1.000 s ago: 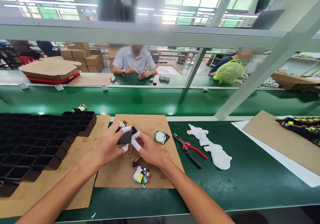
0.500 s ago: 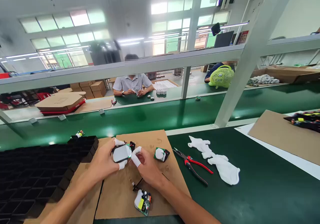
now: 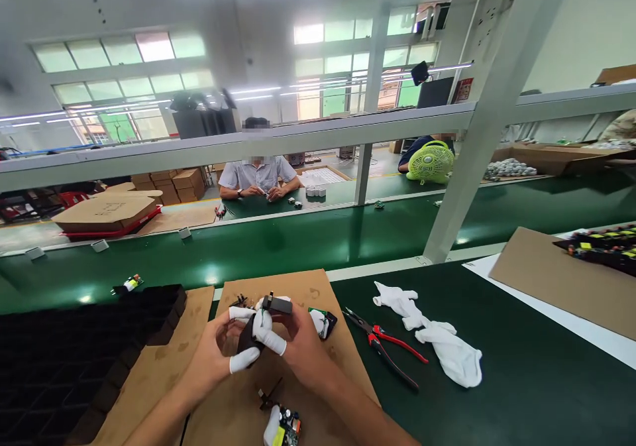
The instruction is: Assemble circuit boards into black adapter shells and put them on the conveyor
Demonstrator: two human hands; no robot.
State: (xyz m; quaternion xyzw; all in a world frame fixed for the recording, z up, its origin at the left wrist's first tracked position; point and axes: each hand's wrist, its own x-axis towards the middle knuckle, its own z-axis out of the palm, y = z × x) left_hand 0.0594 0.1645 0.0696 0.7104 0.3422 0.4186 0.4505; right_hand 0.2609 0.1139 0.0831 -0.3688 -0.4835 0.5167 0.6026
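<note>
My left hand (image 3: 213, 353) and my right hand (image 3: 293, 340) meet over a brown cardboard sheet (image 3: 308, 287), both with white finger cots. Together they grip a small black casing with a circuit board inside (image 3: 258, 323); a black piece sticks up at its top. A second board with a white round part (image 3: 322, 321) lies just right of my right hand. Another green circuit board (image 3: 283, 427) lies on the cardboard below my hands.
Red-handled pliers (image 3: 392, 346) and white cloth gloves (image 3: 437, 340) lie on the green mat to the right. A black compartment tray (image 3: 74, 340) fills the left. Beyond the green conveyor (image 3: 298, 240), a person works at the opposite bench. More cardboard (image 3: 561, 280) lies at the right.
The camera tilted up. My hands turned the casing from its flat face towards me to edge-on and drew closer together around it.
</note>
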